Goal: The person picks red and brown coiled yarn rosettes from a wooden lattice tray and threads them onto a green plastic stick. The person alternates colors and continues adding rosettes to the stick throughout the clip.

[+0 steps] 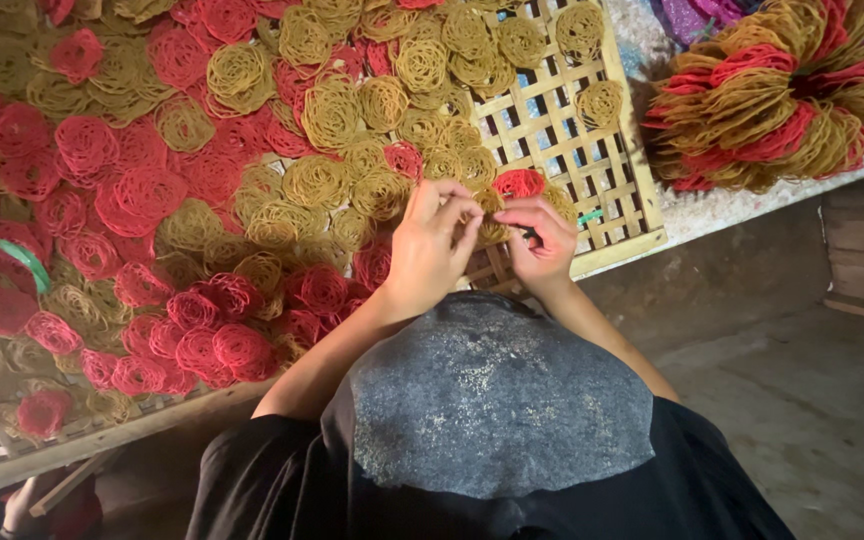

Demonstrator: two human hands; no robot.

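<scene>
Observed from beside the rack. The person bends over a slatted bamboo tray [620, 175], both bare hands brought together near its lower right corner. The left hand [430, 250] has its fingers curled, thumb and forefinger pinched on a small yellow noodle coil [492, 222] — only a sliver of it shows between the fingertips. The right hand [544, 240] is likewise curled and nearly closed, fingertips meeting the same coil from the other side; the two hands touch or almost touch over it. How firmly either one grips cannot be told, since the fingers hide most of the coil.

Surroundings: a red coil [519, 182] lies on the slats just above the hands. The rest of the tray is crowded with round lacy coils, yellow ones [332, 110] massed toward the middle and top, red ones [142, 190] toward the left and bottom, many overlapping. The right part of the tray is mostly bare lattice. Well apart, at upper right, a heaped stack of red and yellow coils [782, 95] sits on a pale surface [712, 205]. A dark flat disc [497, 400], speckled with fine dust, rests against the person's chest below the wrists — it blocks the view of the tray's near edge there.
</scene>
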